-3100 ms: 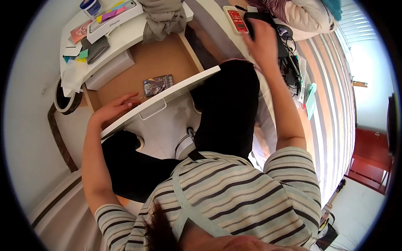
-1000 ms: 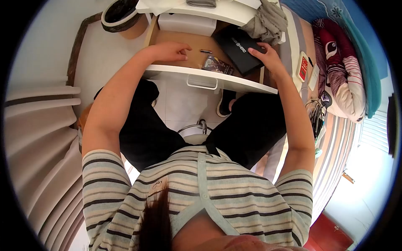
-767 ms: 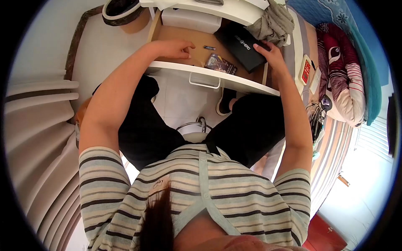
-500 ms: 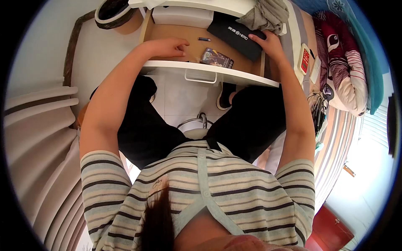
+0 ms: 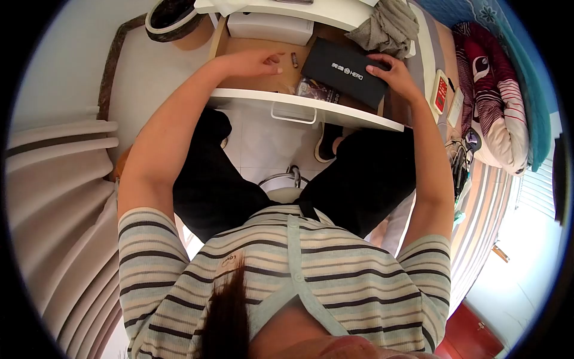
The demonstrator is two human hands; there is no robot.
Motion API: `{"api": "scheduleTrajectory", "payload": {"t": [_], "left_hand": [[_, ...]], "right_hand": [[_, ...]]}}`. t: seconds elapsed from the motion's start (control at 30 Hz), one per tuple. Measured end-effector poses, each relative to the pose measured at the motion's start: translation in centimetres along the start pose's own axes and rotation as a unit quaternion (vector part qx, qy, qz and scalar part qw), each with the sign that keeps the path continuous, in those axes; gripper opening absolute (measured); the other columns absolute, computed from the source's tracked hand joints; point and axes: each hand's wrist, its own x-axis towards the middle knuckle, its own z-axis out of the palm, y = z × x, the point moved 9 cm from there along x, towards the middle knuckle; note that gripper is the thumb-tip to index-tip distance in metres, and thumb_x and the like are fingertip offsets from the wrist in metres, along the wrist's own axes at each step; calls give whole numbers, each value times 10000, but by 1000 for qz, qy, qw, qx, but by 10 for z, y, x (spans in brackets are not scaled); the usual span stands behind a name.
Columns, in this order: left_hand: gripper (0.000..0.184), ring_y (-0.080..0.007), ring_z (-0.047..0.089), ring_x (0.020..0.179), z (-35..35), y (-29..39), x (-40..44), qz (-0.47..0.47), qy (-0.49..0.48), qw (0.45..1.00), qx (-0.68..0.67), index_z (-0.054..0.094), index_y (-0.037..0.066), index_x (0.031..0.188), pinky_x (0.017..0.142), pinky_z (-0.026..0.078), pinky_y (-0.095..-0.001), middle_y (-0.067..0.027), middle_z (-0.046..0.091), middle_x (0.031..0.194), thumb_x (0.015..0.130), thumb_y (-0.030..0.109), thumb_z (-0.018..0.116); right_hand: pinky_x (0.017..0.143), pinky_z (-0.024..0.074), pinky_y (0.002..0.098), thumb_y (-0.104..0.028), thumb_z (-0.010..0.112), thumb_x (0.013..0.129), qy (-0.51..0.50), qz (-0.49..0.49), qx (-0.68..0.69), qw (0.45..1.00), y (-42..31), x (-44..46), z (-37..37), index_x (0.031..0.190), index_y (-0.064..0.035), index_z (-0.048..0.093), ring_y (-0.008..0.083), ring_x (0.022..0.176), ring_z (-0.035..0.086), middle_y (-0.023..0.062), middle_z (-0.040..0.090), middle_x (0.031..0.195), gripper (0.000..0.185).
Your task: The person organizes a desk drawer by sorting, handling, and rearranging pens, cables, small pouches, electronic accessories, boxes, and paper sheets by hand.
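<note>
A flat black box (image 5: pixel 343 72) with white HERO lettering lies at a slant in the pulled-out drawer (image 5: pixel 251 96). My right hand (image 5: pixel 394 75) grips its right end, thumb on top near the lettering. Partly covered by the box is a dark, colourfully printed packet (image 5: pixel 315 90) by the drawer's front. Left of the box is a small cylinder (image 5: pixel 294 60), too small to name. Over the drawer's left part hovers my left hand (image 5: pixel 254 62), its fingers loosely bent and apart, with nothing visible in them.
A white box (image 5: pixel 270 29) fills the drawer's back left. Grey cloth (image 5: pixel 385 30) hangs over the top at right. A bin (image 5: pixel 179 24) stands at left. On the striped bed surface at right lie a red-and-white device (image 5: pixel 439 91), cables (image 5: pixel 460 161) and a folded quilt (image 5: pixel 490 90).
My right hand has raised and shifted the black box toward the front left, over part of the packet. The small cylinder has turned from lying crosswise to lengthwise. The view shifted slightly.
</note>
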Motion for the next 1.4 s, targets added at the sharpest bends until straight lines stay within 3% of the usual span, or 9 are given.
{"api": "scheduleTrajectory", "payload": {"t": [0.17, 0.3, 0.47, 0.77, 0.97, 1.1, 1.17, 1.3, 1.4], "left_hand": [[639, -245, 491, 1208, 7, 12, 26, -24, -23, 996, -88, 322, 46, 1411, 1000, 398, -338, -168, 513, 1302, 917, 378, 554], [750, -234, 425, 1269, 26, 4, 41, -63, -100, 974, -193, 224, 37, 1450, 1044, 355, -327, -173, 393, 1406, 892, 383, 587], [832, -240, 339, 1331, 32, -11, 44, -66, -75, 976, -194, 111, 52, 1479, 1065, 326, -321, -156, 243, 1495, 884, 370, 596], [821, -237, 294, 1359, 36, 9, 36, -12, -128, 983, -133, 61, 126, 1496, 1109, 247, -345, -138, 241, 1505, 888, 304, 583], [624, -258, 408, 1293, 10, -14, 37, 16, -31, 996, -83, 263, 92, 1447, 1068, 323, -334, -150, 443, 1382, 906, 221, 547], [424, -318, 564, 1093, -27, -37, 22, -54, 80, 977, 190, 542, 81, 1236, 930, 453, -354, -171, 594, 1184, 821, 137, 607], [393, -310, 581, 1050, 0, -45, 27, -33, -45, 955, 292, 585, 75, 1180, 892, 461, -359, -148, 607, 1166, 794, 129, 640], [324, -305, 584, 1018, 39, -29, 25, 38, -169, 963, 208, 620, 62, 1114, 857, 461, -373, -140, 621, 1121, 834, 225, 614], [553, -302, 562, 1074, 52, -1, 4, -36, -286, 941, 177, 592, 64, 1196, 918, 428, -392, -167, 599, 1177, 926, 508, 402]], "right_hand": [[833, 444, 255, -238, 683, 845, -25, -46, 30, 998, -17, 9, 20, 1139, -14, 606, 128, 956, 558, 67, 628, 1050, 377], [858, 461, 375, -297, 703, 808, 76, -131, -166, 974, -30, 14, 28, 1124, -44, 604, 276, 989, 604, 141, 645, 1043, 417], [1078, 277, 469, -570, 759, 607, 35, -195, -334, 921, -45, -9, 45, 1397, -186, 376, 374, 1256, 405, 192, 439, 1353, 958], [1030, 362, 447, -452, 795, 602, -69, -124, -349, 926, -41, -6, 68, 1424, -175, 319, 391, 1202, 456, 195, 424, 1364, 989], [1022, 378, 397, -344, 780, 637, -66, -156, -298, 940, -58, -12, 60, 1396, -155, 384, 369, 1209, 456, 192, 433, 1346, 876], [1011, 377, 363, -318, 763, 663, -90, -96, -177, 975, -54, -12, 54, 1391, -135, 401, 315, 1198, 474, 178, 468, 1311, 833], [1016, 378, 391, -421, 774, 627, -94, -105, -170, 975, -54, -11, 57, 1392, -120, 401, 353, 1200, 472, 204, 471, 1307, 903], [1006, 387, 397, -448, 767, 633, -110, -122, -135, 977, -72, -7, 71, 1393, -108, 398, 354, 1195, 478, 212, 470, 1306, 911], [986, 407, 374, -473, 760, 640, -97, -146, -146, 974, -97, 4, 90, 1386, -98, 408, 344, 1179, 498, 218, 468, 1307, 906]]}}
